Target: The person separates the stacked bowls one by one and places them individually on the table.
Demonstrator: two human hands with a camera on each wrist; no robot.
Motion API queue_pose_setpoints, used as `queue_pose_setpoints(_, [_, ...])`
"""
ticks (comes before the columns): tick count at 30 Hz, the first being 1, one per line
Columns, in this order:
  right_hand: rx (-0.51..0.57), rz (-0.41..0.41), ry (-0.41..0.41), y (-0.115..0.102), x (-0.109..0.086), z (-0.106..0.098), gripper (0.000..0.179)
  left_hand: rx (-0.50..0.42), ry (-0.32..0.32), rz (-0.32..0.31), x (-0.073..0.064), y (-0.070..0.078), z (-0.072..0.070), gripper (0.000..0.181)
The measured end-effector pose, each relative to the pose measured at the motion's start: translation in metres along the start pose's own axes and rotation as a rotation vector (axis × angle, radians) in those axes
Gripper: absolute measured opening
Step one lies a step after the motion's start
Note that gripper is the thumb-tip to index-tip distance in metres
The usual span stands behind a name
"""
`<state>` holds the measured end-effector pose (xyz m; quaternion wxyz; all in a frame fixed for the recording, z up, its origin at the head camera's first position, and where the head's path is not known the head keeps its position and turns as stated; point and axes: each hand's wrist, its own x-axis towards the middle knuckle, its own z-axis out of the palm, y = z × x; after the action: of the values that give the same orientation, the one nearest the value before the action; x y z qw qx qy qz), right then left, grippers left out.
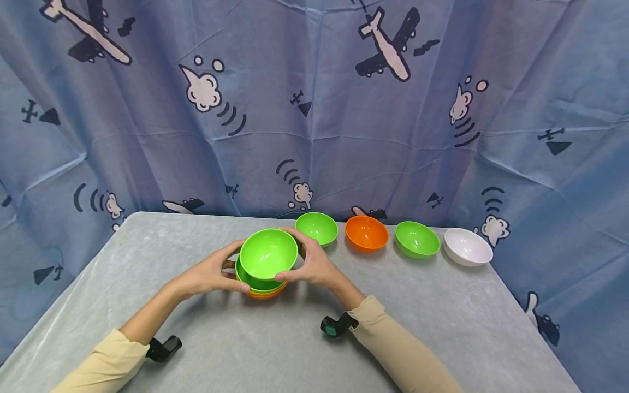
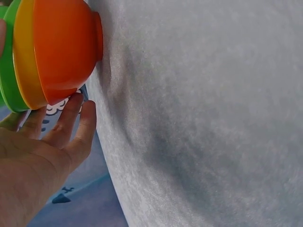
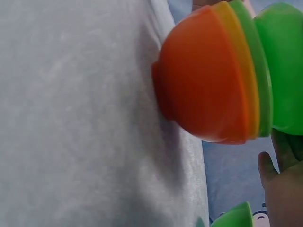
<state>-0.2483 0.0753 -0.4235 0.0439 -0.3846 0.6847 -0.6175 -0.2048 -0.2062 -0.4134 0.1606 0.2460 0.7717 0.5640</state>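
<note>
My right hand (image 1: pixel 314 262) grips a green bowl (image 1: pixel 268 254), thumb at its near rim and fingers behind. This bowl is tilted above a nested stack, overlapping its upper part. The stack has a green bowl (image 1: pixel 257 283) on top, a yellow bowl (image 2: pixel 24 56) under it and an orange bowl (image 2: pixel 66 47) lowest. My left hand (image 1: pixel 211 273) holds the stack's left side, thumb at the front and fingers spread round the side. In the right wrist view, the held bowl lies beside the stack's green rim, with the right hand (image 3: pixel 286 189) below it.
Along the table's back edge stand a green bowl (image 1: pixel 316 228), an orange bowl (image 1: pixel 366 233), another green bowl (image 1: pixel 417 239) and a white bowl (image 1: pixel 468 247). A grey cloth covers the table (image 1: pixel 245 349). Behind it hangs a blue curtain (image 1: pixel 265 109) printed with planes.
</note>
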Motion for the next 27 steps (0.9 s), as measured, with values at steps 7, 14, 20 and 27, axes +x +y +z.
queue_pose_setpoints(7, [0.075, -0.047, 0.015, -0.004, 0.001, -0.008, 0.097, -0.006, 0.005, 0.003, 0.001, -0.001, 0.0, 0.098])
queue_pose_setpoints(14, [0.083, -0.023, 0.037, -0.009, -0.003, -0.018, 0.101, -0.005, -0.003, -0.005, 0.0, -0.001, 0.001, 0.101])
queue_pose_setpoints(20, [0.093, -0.016, 0.05, -0.009, -0.009, -0.026, 0.106, 0.012, 0.001, 0.002, 0.001, -0.001, 0.002, 0.099])
queue_pose_setpoints(27, [0.082, 0.012, 0.084, -0.011, -0.02, -0.039, 0.105, 0.006, -0.002, 0.002, 0.001, -0.002, 0.003, 0.1])
